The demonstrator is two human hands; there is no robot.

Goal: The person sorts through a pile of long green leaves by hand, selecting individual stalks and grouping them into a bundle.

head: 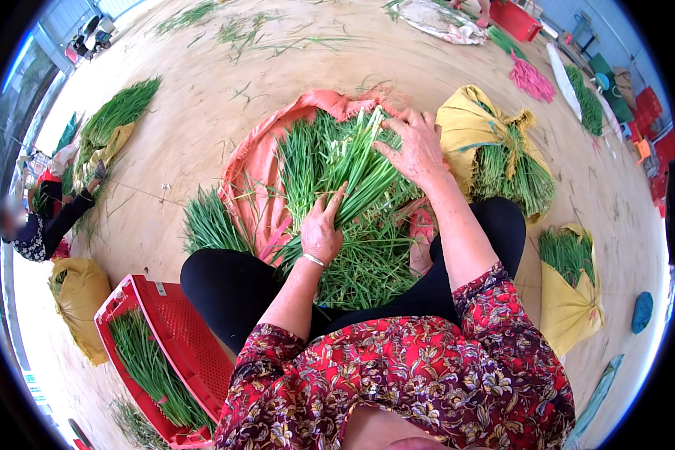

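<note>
My left hand (322,232), with a bracelet at the wrist, grips a bunch of slender leafy greens (355,174), chives or thin scallions, near its middle. The pale root ends point up and away from me. Over those ends, on the right side, my right hand (417,145) is spread with thumb and fingers apart, seemingly touching the stalks. More greens (306,160) lie under the bunch on an orange woven sack (259,185). Loose leaves (365,275) are heaped between my legs. A smaller pile of greens (211,222) rests beside the sack's left edge.
A red plastic crate (169,332) holding tied greens stands at my lower left. Yellow sacks of greens (467,132) (571,306) sit on my right, another yellow sack (81,304) on the left. A seated person (39,225) is at far left. Scraps litter the floor (185,140).
</note>
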